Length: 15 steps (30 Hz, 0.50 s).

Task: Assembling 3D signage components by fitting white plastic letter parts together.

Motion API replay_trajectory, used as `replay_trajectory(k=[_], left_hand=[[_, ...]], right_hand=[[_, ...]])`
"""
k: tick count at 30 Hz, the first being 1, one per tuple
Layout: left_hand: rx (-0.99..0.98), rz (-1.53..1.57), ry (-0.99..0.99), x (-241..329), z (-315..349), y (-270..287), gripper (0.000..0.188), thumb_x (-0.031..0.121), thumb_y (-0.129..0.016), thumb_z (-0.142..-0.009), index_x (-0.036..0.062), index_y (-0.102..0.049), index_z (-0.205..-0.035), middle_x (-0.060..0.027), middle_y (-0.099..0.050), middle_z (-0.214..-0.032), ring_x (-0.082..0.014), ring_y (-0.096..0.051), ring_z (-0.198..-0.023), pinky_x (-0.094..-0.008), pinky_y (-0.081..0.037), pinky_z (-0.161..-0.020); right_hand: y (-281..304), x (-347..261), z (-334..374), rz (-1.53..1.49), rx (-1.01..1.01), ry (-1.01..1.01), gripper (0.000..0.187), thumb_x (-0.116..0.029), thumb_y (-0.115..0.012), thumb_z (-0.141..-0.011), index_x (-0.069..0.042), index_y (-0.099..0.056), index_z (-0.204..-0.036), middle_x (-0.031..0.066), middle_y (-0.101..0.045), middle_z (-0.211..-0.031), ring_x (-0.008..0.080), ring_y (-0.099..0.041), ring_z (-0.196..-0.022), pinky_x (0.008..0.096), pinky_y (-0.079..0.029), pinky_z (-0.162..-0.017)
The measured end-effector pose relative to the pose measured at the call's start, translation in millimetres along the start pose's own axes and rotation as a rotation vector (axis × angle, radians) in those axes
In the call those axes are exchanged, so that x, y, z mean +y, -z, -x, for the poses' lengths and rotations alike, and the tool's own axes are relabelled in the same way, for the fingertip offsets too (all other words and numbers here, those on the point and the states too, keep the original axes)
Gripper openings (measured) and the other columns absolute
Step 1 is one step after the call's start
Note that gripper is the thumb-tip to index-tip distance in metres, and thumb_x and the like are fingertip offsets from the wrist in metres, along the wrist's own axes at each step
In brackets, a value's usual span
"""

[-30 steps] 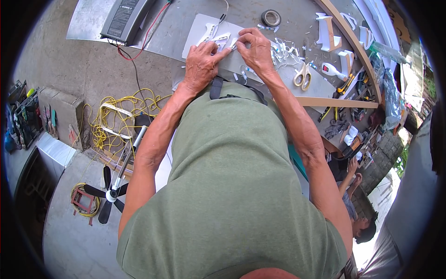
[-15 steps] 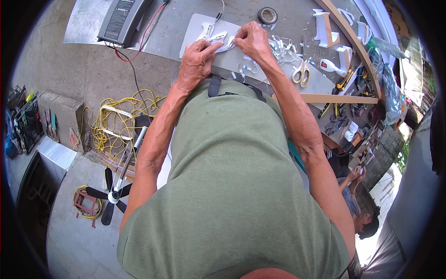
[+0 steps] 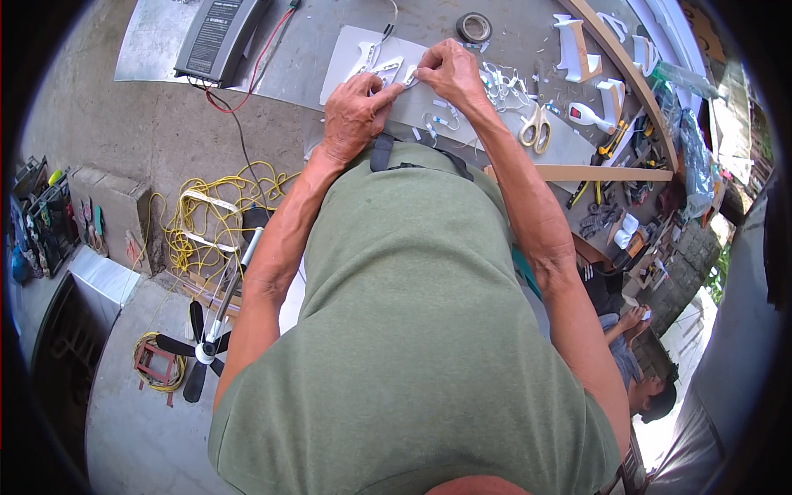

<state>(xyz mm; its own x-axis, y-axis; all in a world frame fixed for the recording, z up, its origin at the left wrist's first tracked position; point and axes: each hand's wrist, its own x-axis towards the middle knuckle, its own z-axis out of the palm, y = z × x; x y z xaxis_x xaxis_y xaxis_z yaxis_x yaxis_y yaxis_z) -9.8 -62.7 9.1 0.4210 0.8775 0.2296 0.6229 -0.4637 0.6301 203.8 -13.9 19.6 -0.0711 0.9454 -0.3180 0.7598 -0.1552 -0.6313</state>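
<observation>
A small curved white piece [image 3: 410, 76], like a cut-out letter part, lies at the far side of the table between my hands. My right hand [image 3: 451, 73] pinches its right end between thumb and fingertips. From the left, my left hand [image 3: 355, 115] reaches to its near edge, index finger stretched along it and the other fingers curled; what lies under them is hidden. Beside them, more white cut-out pieces [image 3: 367, 56] rest on a white board [image 3: 338, 70], a thin cable [image 3: 394, 16] running to them. White wires with small modules [image 3: 507, 87] lie right of my right hand.
Black tape [image 3: 473, 28], scissors [image 3: 535, 128], a white glue gun-like tool [image 3: 590, 118] and white bracket-shaped pieces [image 3: 573, 49] lie on the table. A grey power unit [image 3: 216, 41] stands left. Yellow cord [image 3: 198, 219] and a fan [image 3: 205, 351] are lower left. Another person [image 3: 639, 363] sits lower right.
My left hand has shifted slightly right and nearer me, its index finger now close to my right fingertips. My right hand has barely moved.
</observation>
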Motion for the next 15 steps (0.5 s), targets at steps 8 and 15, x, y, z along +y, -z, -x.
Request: replay_trajectory(k=[8,15], left_hand=[[0.009,-0.021,-0.03,-0.2,-2.2,-1.8,0.033,0.013,-0.075,-0.082,0.0221,-0.076,-0.113,-0.0016,-0.058,-0.088,-0.0202,-0.06,-0.082,-0.0354,-0.05,-0.07],[-0.025,-0.047,-0.045,1.6,-5.6,0.3,0.033,0.014,-0.075,-0.082,0.0229,-0.075,-0.114,-0.0016,-0.057,-0.088,-0.0202,-0.059,-0.082,-0.0359,-0.049,-0.07]], right_hand=[[6.3,7.8,1.2,-0.122,-0.009,-0.003,0.021,-0.02,-0.082,-0.083,-0.003,-0.078,-0.095,0.0111,-0.071,-0.095,0.0229,-0.069,-0.088,0.0357,-0.054,-0.081],[1.9,4.9,0.9,-0.051,0.032,0.034,0.025,-0.023,-0.084,-0.083,-0.002,-0.077,-0.094,0.0112,-0.071,-0.095,0.0219,-0.07,-0.085,0.035,-0.056,-0.078]])
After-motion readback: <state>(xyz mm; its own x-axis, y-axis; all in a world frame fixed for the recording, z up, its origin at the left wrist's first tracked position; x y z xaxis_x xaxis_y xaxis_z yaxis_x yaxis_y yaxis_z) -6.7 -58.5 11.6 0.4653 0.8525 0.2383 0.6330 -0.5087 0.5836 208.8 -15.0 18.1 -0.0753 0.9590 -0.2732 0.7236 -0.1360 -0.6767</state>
